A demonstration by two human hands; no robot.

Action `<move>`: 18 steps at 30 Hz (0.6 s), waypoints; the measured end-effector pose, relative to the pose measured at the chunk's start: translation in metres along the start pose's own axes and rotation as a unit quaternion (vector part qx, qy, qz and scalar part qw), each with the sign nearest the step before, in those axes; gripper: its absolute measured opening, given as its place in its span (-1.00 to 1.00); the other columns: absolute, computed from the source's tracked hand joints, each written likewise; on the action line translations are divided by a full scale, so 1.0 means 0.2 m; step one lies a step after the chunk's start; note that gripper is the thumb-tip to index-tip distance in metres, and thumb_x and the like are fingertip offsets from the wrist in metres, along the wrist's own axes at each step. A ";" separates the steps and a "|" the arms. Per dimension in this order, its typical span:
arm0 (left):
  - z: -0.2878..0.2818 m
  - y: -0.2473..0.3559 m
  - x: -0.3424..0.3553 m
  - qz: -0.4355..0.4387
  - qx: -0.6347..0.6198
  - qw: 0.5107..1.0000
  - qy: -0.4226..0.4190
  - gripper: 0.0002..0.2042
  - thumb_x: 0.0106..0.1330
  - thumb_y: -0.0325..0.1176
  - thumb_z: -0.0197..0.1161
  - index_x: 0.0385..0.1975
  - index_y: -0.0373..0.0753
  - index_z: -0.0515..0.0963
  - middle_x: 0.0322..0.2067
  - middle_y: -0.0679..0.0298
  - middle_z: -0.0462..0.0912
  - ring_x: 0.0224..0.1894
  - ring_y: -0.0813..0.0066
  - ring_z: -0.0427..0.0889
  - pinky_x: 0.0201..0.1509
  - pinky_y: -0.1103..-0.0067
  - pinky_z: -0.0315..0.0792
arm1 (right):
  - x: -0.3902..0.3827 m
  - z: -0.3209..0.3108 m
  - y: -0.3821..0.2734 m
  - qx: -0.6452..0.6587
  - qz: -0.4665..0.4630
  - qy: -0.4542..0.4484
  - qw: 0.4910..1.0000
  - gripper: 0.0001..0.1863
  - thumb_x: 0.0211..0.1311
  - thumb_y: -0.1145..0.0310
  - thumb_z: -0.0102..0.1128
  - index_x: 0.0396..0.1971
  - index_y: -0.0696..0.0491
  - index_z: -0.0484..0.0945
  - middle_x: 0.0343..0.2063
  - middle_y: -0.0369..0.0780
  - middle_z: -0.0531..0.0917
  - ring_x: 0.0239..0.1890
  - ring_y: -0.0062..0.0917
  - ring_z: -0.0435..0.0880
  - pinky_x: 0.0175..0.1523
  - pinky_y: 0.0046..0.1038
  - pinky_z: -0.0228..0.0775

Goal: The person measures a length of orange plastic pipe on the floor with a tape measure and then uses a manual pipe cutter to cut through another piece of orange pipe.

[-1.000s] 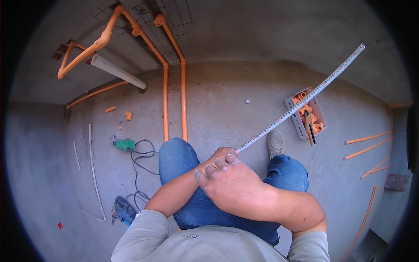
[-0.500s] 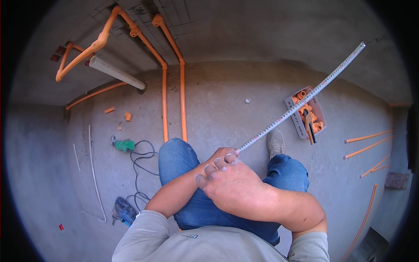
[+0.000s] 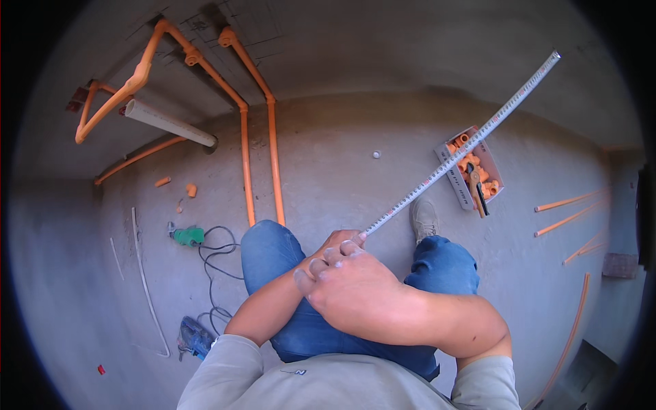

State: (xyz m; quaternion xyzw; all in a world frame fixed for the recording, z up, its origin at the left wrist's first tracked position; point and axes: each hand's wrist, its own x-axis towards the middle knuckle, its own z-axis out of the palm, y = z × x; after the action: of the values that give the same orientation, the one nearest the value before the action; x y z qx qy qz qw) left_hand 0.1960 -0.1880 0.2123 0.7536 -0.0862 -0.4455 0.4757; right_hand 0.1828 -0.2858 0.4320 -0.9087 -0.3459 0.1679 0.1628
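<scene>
A long white tape measure blade (image 3: 437, 174) runs out from my two hands toward the upper right, its free end raised in the air. My right hand (image 3: 355, 283) crosses in front, dusty fingers curled, with a fingertip pinching against the blade's near end. Behind it, my left hand (image 3: 342, 239) is closed at the same spot; its fingers are mostly covered, and any tape case is hidden. Both hands are over my bent legs in blue jeans. Beneath the blade, on the floor, a cardboard box (image 3: 454, 181) holds orange pipe fittings (image 3: 471, 162) and a dark-handled pipe cutter (image 3: 476, 186).
Orange pipes (image 3: 247, 164) run down the far wall and along the floor, beside a white pipe (image 3: 167, 124). At left lie a green power tool (image 3: 188, 236), its dark cable, and a blue tool (image 3: 196, 336). Loose orange pipes (image 3: 567, 219) lie at right.
The view has shifted a little, so the surroundings sit slightly farther left. The blade has turned so its markings show differently, while both hands keep their grip close together.
</scene>
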 end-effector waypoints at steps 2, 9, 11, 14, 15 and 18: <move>-0.02 0.01 -0.01 0.012 0.025 0.999 -0.028 -0.55 0.55 0.04 -0.01 -0.39 -0.21 0.60 -0.46 0.18 0.64 -0.39 0.29 0.62 -0.31 0.37 0.46 | 0.00 0.01 0.00 0.005 0.008 0.000 1.000 -0.67 0.15 0.35 0.20 -0.15 0.24 0.60 -0.24 -0.06 0.70 -0.11 -0.21 0.68 0.05 -0.13 0.47; -0.03 -0.05 0.04 0.036 0.015 0.998 -0.047 -0.54 0.54 0.01 0.02 -0.40 -0.25 0.64 -0.46 0.23 0.68 -0.35 0.38 0.59 -0.14 0.43 0.42 | 0.02 0.02 0.00 0.035 0.038 -0.048 0.997 -0.62 0.11 0.30 0.31 -0.10 0.18 0.68 -0.12 -0.04 0.69 0.01 -0.15 0.61 0.11 0.00 0.48; -0.02 -0.08 0.07 0.046 0.029 0.997 -0.054 -0.52 0.55 0.02 0.00 -0.39 -0.26 0.65 -0.45 0.23 0.69 -0.35 0.39 0.59 -0.14 0.43 0.42 | 0.03 0.01 0.01 0.049 0.046 -0.067 0.995 -0.64 0.11 0.30 0.31 -0.11 0.17 0.70 -0.11 -0.05 0.70 0.01 -0.16 0.62 0.11 -0.04 0.47; 0.00 -0.13 0.08 0.052 0.010 0.997 -0.053 -0.49 0.56 0.04 -0.03 -0.37 -0.28 0.66 -0.44 0.23 0.70 -0.35 0.43 0.59 -0.15 0.44 0.43 | 0.04 -0.01 0.00 0.052 0.048 -0.091 0.993 -0.67 0.11 0.29 0.33 -0.14 0.13 0.74 -0.08 -0.09 0.71 0.01 -0.20 0.62 0.12 -0.13 0.44; 0.00 -0.14 0.09 0.056 0.011 0.997 -0.045 -0.49 0.57 0.03 -0.04 -0.37 -0.29 0.66 -0.43 0.23 0.71 -0.34 0.46 0.59 -0.15 0.44 0.43 | 0.04 -0.01 0.00 0.041 0.044 -0.097 0.994 -0.69 0.12 0.28 0.33 -0.16 0.10 0.76 -0.07 -0.11 0.71 0.02 -0.23 0.62 0.13 -0.18 0.42; 0.00 -0.17 0.10 0.075 0.013 0.996 -0.044 -0.48 0.57 0.02 -0.05 -0.36 -0.31 0.65 -0.42 0.23 0.71 -0.34 0.50 0.59 -0.15 0.46 0.44 | 0.03 -0.02 0.00 0.058 0.042 -0.076 0.994 -0.72 0.12 0.33 0.22 -0.22 0.15 0.71 -0.14 -0.01 0.67 -0.02 -0.11 0.60 0.07 0.33 0.38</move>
State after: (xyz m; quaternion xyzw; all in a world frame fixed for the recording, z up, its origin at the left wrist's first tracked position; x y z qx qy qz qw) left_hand 0.1973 -0.1817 0.1742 0.7311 -0.1690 -0.4399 0.4934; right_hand 0.1875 -0.2822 0.4346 -0.8960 -0.3083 0.2634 0.1809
